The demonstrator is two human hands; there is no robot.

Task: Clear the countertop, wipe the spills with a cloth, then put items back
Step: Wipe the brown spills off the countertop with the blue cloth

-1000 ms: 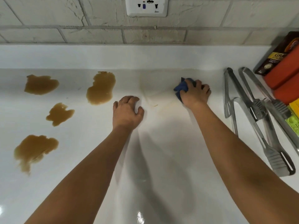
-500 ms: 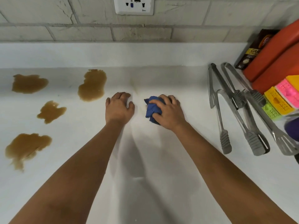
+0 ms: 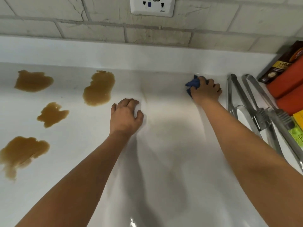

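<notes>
My right hand [image 3: 207,93] presses a bunched blue cloth [image 3: 193,84] onto the white countertop [image 3: 164,153] near the back, just left of the metal tongs [image 3: 242,102]. My left hand [image 3: 126,116] rests palm-down on the counter with fingers curled, holding nothing. Several brown spills lie to the left: the nearest spill [image 3: 99,88] is just beyond my left hand, a far-left spill [image 3: 32,81] sits near the back, a small spill [image 3: 52,114] lies in the middle, and a large spill [image 3: 21,152] is at the left edge. A faint smear [image 3: 145,98] remains between my hands.
Two or more steel tongs and a spatula [image 3: 278,118] lie at the right. Orange packages [image 3: 288,86], a dark box [image 3: 280,66] and coloured items [image 3: 296,128] stand against the right side. A wall socket [image 3: 152,5] sits on the brick backsplash.
My right hand swept the blue cloth from beside my left hand back to the right, close to the tongs. My left hand stayed planted.
</notes>
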